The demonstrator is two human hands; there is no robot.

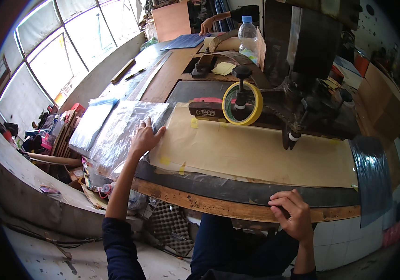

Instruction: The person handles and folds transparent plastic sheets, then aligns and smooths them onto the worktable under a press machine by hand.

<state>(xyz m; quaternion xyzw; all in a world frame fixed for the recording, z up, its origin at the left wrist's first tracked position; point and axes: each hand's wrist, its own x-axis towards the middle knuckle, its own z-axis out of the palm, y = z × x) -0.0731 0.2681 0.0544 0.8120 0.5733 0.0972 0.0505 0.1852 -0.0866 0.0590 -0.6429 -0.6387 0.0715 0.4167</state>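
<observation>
My left hand (147, 138) lies with fingers spread on the right edge of a stack of clear plastic sheets (126, 126), just beside the tan paper-covered board (256, 151). My right hand (295, 215) hovers at the front edge of the table, its fingers loosely bent, the thumb apart from them and nothing visible between. Across the back of the tan board lies a dark bar (204, 111). A yellow tape roll (258, 108) hangs around a black-knobbed clamp screw (242, 74) above the bar. Dark translucent plastic sheets (372, 179) drape over the board's right end.
A heavy machine column (314, 42) with metal arms stands over the back right. A plastic bottle (247, 39) is behind the clamp. Another person's hand (206, 26) rests by blue sheets (186, 41) at the far end. Clutter (57, 133) fills the left side; a cardboard box (382, 100) stands right.
</observation>
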